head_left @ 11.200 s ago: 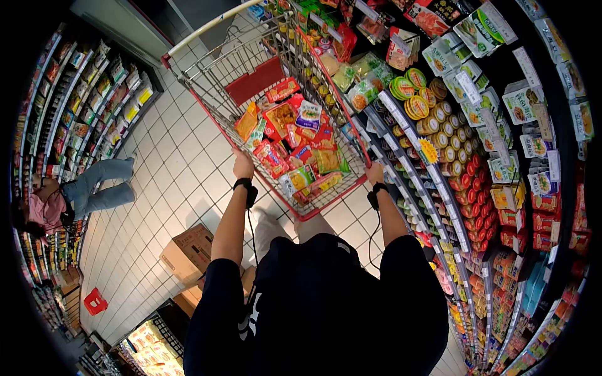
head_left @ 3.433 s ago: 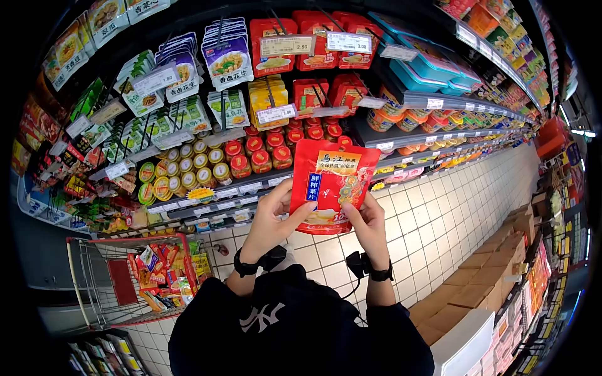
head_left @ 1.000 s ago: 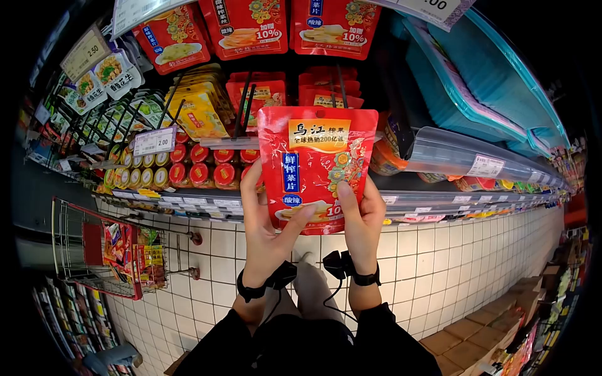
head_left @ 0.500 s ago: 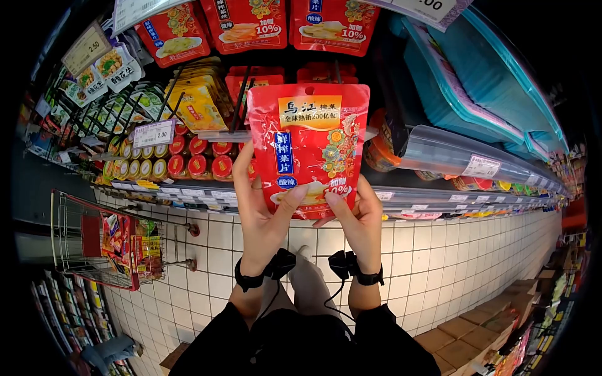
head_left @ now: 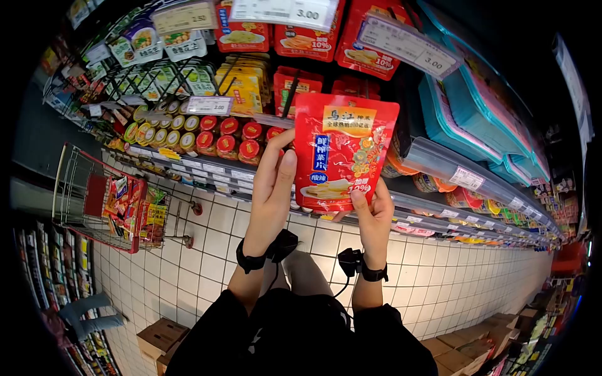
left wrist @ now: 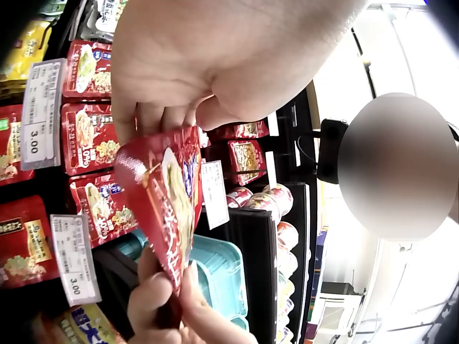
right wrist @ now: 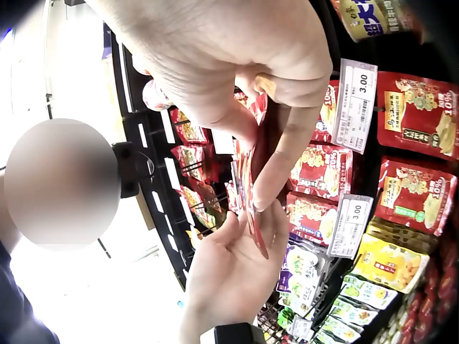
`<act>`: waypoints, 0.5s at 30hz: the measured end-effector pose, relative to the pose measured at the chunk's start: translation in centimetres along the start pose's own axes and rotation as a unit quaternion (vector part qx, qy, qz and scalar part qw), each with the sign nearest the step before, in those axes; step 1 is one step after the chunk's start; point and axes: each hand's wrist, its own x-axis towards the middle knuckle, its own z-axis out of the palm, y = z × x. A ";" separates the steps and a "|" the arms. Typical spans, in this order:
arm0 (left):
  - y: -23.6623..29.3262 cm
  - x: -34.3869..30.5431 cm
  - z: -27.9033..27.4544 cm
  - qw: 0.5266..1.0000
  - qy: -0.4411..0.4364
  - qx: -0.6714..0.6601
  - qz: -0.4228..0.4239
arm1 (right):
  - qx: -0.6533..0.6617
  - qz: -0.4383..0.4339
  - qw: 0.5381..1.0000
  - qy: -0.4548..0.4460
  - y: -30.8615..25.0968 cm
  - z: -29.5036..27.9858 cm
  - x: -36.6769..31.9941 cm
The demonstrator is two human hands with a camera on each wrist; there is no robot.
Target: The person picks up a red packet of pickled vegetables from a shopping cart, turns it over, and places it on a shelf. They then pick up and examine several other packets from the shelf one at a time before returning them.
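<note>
A red packet [head_left: 343, 150] with a blue label stands upright, front towards the head camera. My right hand [head_left: 376, 227] pinches its lower right corner, thumb in front; the right wrist view shows this hand [right wrist: 237, 61] with the packet [right wrist: 244, 172] edge-on between thumb and fingers. At the packet's left edge is my left hand [head_left: 272, 199], its thumb raised off the front and its fingers partly hidden behind. In the left wrist view, the left hand's fingers [left wrist: 161, 115] lie against the packet [left wrist: 161, 193]. The left palm [right wrist: 233, 276] faces the packet in the right wrist view.
Hanging packets [head_left: 241, 88], red-lidded jars [head_left: 229, 136] and teal trays [head_left: 470, 119] fill the shelves ahead. A loaded shopping cart [head_left: 141, 216] stands at the left. Cardboard boxes [head_left: 162, 335] lie at lower left, others at lower right. A person's legs [head_left: 91, 316] show at far left.
The cart handle was let go earlier, and the packet is now in hand. Since half a second ago, my left thumb has lifted off its front, and the packet sits further right in view.
</note>
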 end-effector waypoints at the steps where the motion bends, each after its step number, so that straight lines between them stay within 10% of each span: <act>1: 0.6 0.0 -0.5 1.000 -0.003 -0.018 0.020 | -0.008 -0.002 1.000 0.003 -0.3 0.3 -0.3; 15: 5.0 4.7 -0.8 0.984 -0.103 -0.126 -0.072 | -0.089 -0.007 0.996 -0.009 -3.3 1.7 -0.6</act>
